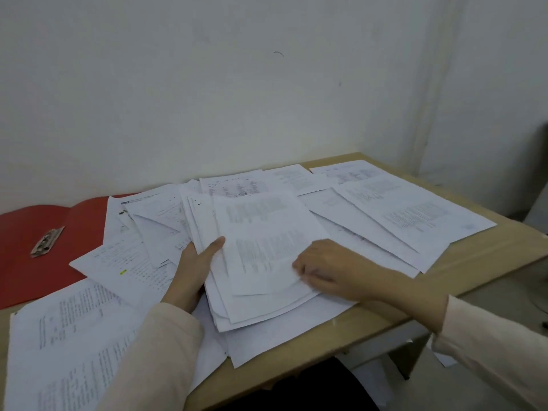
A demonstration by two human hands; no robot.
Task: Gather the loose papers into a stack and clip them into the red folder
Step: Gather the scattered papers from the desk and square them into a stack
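Note:
A rough stack of printed white papers point(261, 232) lies in the middle of the table. My left hand point(192, 265) holds its left edge, thumb on top and fingers hidden underneath. My right hand point(329, 268) rests on the stack's lower right part with fingers curled onto the top sheet. Loose papers point(409, 215) are spread to the right, and more loose sheets point(65, 345) lie at the front left. The open red folder point(32, 226) lies at the far left, partly under papers, with its metal clip point(47, 241) showing.
The wooden table point(489, 262) stands in a corner against a white wall point(237, 99). Its right and front edges are close to my right arm. A dark object point(544, 143) is at the far right edge of view.

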